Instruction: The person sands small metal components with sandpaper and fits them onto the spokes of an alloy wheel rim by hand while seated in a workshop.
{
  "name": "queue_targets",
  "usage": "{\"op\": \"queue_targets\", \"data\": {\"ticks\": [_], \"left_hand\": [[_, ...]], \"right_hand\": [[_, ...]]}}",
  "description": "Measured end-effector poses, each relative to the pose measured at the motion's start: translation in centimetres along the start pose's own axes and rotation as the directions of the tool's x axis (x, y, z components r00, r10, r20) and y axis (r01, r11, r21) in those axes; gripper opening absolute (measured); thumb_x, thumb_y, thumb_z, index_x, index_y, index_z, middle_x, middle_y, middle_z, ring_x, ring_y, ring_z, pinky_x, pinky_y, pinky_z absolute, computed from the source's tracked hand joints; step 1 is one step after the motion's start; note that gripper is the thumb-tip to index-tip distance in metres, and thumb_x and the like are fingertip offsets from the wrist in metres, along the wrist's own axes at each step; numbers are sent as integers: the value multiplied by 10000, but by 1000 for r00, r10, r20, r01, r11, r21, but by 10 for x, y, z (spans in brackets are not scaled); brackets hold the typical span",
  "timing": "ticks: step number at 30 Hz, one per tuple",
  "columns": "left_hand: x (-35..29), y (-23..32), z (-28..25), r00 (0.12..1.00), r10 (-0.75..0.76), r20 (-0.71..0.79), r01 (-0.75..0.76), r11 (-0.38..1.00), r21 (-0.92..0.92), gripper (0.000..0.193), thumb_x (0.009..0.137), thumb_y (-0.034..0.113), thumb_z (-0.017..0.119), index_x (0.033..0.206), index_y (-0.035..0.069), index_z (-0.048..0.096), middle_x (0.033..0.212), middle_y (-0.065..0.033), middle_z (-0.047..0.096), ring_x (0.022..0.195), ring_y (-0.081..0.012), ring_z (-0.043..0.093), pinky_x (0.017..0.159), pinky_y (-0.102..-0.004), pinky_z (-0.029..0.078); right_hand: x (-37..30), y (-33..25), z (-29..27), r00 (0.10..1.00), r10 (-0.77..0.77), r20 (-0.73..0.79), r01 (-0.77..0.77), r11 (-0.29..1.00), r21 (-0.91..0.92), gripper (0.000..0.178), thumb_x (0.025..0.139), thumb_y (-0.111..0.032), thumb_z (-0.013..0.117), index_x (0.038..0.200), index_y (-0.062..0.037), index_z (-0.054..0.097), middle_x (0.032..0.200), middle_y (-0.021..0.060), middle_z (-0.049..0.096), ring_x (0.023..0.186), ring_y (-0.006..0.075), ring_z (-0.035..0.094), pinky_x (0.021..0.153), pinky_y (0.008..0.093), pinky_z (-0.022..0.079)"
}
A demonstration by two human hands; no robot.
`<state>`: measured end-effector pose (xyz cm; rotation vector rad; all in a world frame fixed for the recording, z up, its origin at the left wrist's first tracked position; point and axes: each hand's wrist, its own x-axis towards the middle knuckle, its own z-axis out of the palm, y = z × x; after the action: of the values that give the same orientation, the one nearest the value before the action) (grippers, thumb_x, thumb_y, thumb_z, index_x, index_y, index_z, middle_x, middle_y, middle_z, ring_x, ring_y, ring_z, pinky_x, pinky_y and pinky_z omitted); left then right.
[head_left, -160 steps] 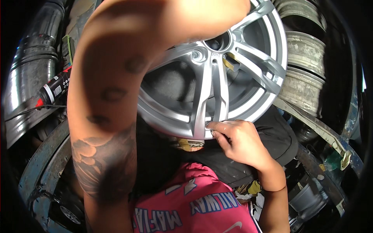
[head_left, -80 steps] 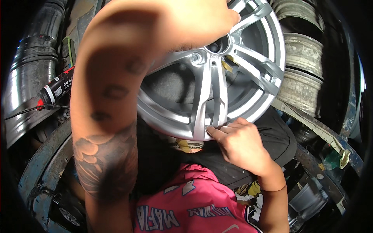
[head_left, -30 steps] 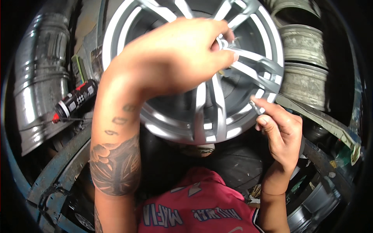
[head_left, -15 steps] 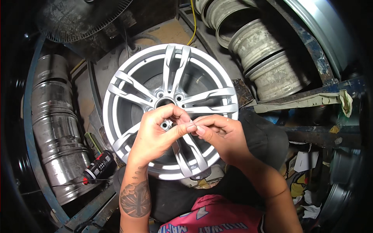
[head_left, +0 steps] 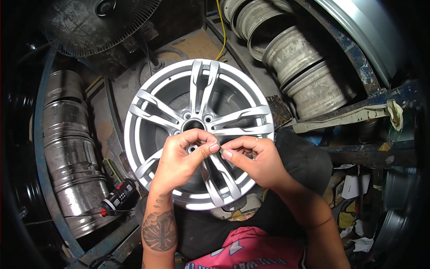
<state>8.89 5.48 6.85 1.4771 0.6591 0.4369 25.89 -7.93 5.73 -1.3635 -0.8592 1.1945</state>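
Observation:
A silver alloy wheel rim (head_left: 204, 197) with paired spokes lies face up in front of me, close to my lap. Above its lower middle, my left hand (head_left: 181, 154) pinches thumb and forefinger together on a tiny thin piece (head_left: 219, 145), too small to name. My right hand (head_left: 255, 159) is closed in a pinch just beside it, its thumb and forefinger at the same piece. Both hands hover over the spokes, covering part of the hub.
Stacked shiny metal rims (head_left: 67, 134) stand at the left, with a black and red bottle (head_left: 120, 196) in front. Dull, worn rims (head_left: 309, 71) fill a rack at the upper right. A large fan (head_left: 105, 27) stands at the far left, and a yellow cord (head_left: 223, 33) runs behind the wheel.
My fingertips have drawn slightly apart, so the small piece between them shows more. The wheel and surroundings sit a little lower in view.

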Motion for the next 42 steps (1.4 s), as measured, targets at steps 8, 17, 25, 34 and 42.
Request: {"op": "queue_targets", "data": {"ticks": [8, 17, 25, 34, 42], "left_hand": [[-2, -4, 1, 997, -20, 81, 38, 972, -230, 243, 1016, 174, 668, 1139, -34, 692, 986, -60, 724, 932, -113, 668, 866, -269, 535], [-11, -12, -3, 800, -161, 578, 497, 717, -488, 1151, 948, 829, 54, 1230, -118, 644, 1105, -199, 736, 1043, -306, 728, 950, -396, 574], [-7, 2, -20, 950, -185, 250, 301, 749, -591, 455, 1082, 348, 534, 1096, -76, 699, 1000, -145, 746, 883, -185, 733, 827, -301, 589], [-13, 2, -24, 971, -79, 224, 200, 782, -590, 266, 928, 17, 742, 1178, -32, 666, 1028, -58, 728, 911, -91, 690, 835, -225, 546], [-11, 7, -51, 983, -8, -185, -102, 811, -576, 268, 933, 62, 739, 1175, 22, 629, 928, 8, 672, 749, -35, 584, 638, -173, 440]], "right_hand": [[0, 1, 8, 999, -33, 7, 30, 971, 239, 170, 1005, -76, 673, 1122, 38, 718, 999, 52, 745, 876, 57, 659, 779, 226, 534], [2, -17, 9, 508, -785, 355, 656, 86, -749, 195, 834, -200, 749, 1023, -153, 755, 1057, 15, 676, 994, 197, 656, 908, 396, 522], [4, -24, -16, 499, -760, 416, 696, 66, -715, 216, 797, -111, 729, 999, -171, 779, 1092, 31, 640, 1031, 251, 640, 899, 433, 522], [8, -35, -21, 597, -680, 426, 742, 266, -615, 260, 666, -79, 780, 918, -137, 809, 859, 12, 650, 822, 228, 660, 798, 389, 531], [31, 8, -7, 908, -402, 114, 341, 555, -758, 243, 943, -100, 669, 1176, -54, 718, 973, 179, 747, 842, 349, 732, 799, 406, 575]]}}
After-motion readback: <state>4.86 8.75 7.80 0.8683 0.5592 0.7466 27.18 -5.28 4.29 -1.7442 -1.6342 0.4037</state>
